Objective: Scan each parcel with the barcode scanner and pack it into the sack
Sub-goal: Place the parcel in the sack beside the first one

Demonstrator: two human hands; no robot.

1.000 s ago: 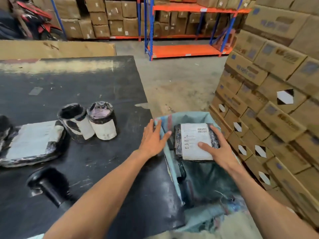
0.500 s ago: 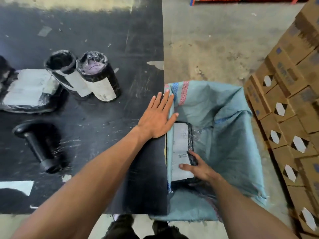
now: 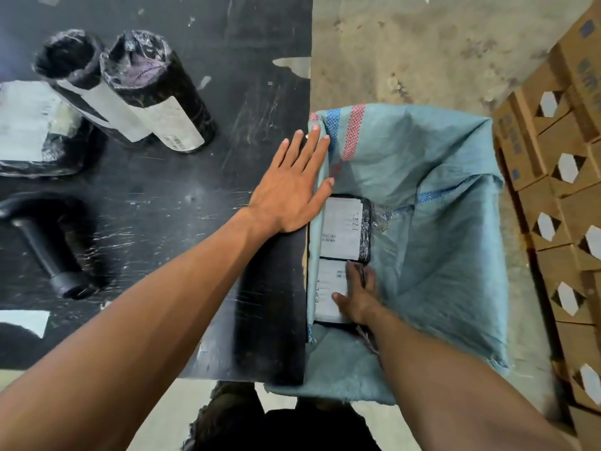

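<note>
A light blue woven sack hangs open against the right edge of the black table. Inside it, along the table side, lie two flat black-wrapped parcels with white labels, one further from me and one nearer. My right hand reaches into the sack and grips the nearer parcel, thumb across its label. My left hand lies flat on the table edge, its fingertips pressing the sack's rim. The black barcode scanner lies on the table at the left, away from both hands.
Two black-wrapped cylindrical parcels with white labels stand together at the table's far left. A flat labelled parcel lies beside them. Stacked cardboard boxes line the right side. Bare concrete floor lies beyond the sack.
My right hand has carried the flat parcel from the sack's mouth down to its bottom, beside another parcel. My view has tilted downward. My left hand stays on the sack's rim.
</note>
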